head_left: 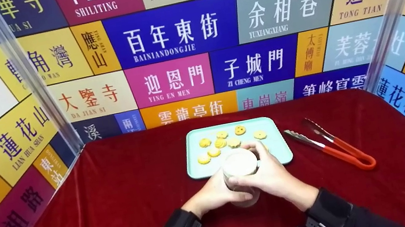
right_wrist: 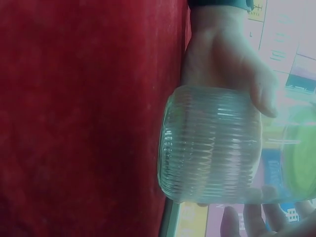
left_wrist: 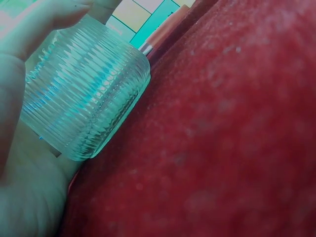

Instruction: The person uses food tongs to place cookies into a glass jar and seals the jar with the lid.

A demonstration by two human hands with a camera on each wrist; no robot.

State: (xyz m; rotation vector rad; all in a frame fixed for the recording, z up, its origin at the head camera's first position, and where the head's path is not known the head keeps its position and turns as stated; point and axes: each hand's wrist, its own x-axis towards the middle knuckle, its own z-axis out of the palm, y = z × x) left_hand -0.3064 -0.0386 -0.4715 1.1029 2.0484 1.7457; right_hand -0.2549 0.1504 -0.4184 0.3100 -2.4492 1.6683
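Clear ribbed glass forms the body of the jar, which is located at the near side of the table, in front of the tray. Its top carries a pale round lid. Whether the base touches the table cannot be determined.

Left hand: curled round the ribbed body from the left, thumb lying across the near side. Right hand: gripping the jar at lid level, thumb on the near side and fingers bent round the far right.

Directly beyond both hands lies a mint-green tray, holding at least nine yellow cookies of various shapes; one at the right is partly covered by the right hand. Right of the tray, and apart from it, rest tongs with red handles and metal arms, the arms parted and directed to the far left.

Dark red cloth covers the table. Black bands are fitted at both wrists. Multicoloured sign panels, bearing characters and Latin lettering, stand at the far side and at left and right.
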